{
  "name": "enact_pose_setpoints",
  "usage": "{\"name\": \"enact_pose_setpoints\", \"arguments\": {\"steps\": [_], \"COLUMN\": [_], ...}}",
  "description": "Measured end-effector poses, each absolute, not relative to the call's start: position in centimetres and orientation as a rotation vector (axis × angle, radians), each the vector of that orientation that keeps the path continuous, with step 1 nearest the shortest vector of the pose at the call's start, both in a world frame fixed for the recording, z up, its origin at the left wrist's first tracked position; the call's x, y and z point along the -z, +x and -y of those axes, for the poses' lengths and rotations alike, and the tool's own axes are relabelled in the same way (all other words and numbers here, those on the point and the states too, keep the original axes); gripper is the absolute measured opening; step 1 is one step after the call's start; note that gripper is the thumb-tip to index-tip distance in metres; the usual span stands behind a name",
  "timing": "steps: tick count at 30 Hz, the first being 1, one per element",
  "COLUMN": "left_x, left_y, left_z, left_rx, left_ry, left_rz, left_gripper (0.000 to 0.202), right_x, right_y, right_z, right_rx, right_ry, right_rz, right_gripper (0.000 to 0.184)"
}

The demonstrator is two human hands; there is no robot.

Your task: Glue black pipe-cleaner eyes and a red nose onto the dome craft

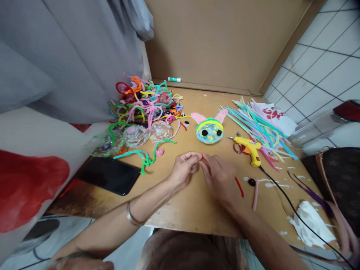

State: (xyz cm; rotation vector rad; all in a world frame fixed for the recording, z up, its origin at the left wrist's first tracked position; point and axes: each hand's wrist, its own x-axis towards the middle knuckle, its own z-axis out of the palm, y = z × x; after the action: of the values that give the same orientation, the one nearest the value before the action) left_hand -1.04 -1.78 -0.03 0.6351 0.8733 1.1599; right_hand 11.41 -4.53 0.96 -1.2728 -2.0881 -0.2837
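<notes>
One crumpled white tissue [309, 225], near edge of the counter [180, 213], four o'clock from the hands. One short pink stem [255, 197], one red strip [239, 187] and one domed black button [251, 182], likewise four o'clock. One dark flat device [109, 176], nine o'clock. Left hand [185, 167] and right hand [218, 174], bare, fingertips meeting; grip of each pinched closed on a small red piece [202, 158], at the dial's centre, mostly hidden by fingers. One yellow glue gun [250, 148], corded, on its side, three o'clock. One round face [210, 135], pink-eared, black-eyed, twelve o'clock. One bundle of straight pastel stems [258, 127], two o'clock. One tangled multicoloured heap [149, 99], between ten and eleven. One glue stick [174, 79], eleven o'clock, by the cardboard panel [225, 45].
</notes>
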Motion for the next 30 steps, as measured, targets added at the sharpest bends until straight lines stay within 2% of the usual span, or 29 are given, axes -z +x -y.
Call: {"name": "enact_pose_setpoints", "arguments": {"steps": [3, 11, 18, 26, 30], "left_x": [0.3, 0.2, -0.5, -0.9, -0.6], "left_y": [-0.9, -1.0, -1.9, -4.0, -3.9], "left_z": [1.9, 2.3, 1.7, 0.3, 0.3], "left_rx": [-1.146, -1.069, -0.994, -0.624, -0.692], "left_ry": [0.631, 0.535, 0.691, 0.954, 0.923], "left_rz": [-0.871, -0.808, -0.797, -0.689, -0.675], "left_gripper": [0.022, 0.023, 0.031, 0.028, 0.027], "right_x": [-1.0, 0.0, -1.4, -2.4, -2.6], "right_y": [11.3, 12.0, 13.2, 14.1, 14.4], "right_z": [4.6, 3.8, 3.3, 3.3, 3.2], "right_rx": [0.29, -0.4, -0.702, -1.058, -1.098], "right_ry": [-1.306, -1.31, -1.291, -1.255, -1.231], "right_rz": [2.108, 1.789, 1.692, 1.739, 1.764], "right_gripper": [0.017, 0.014, 0.011, 0.011, 0.013]}}
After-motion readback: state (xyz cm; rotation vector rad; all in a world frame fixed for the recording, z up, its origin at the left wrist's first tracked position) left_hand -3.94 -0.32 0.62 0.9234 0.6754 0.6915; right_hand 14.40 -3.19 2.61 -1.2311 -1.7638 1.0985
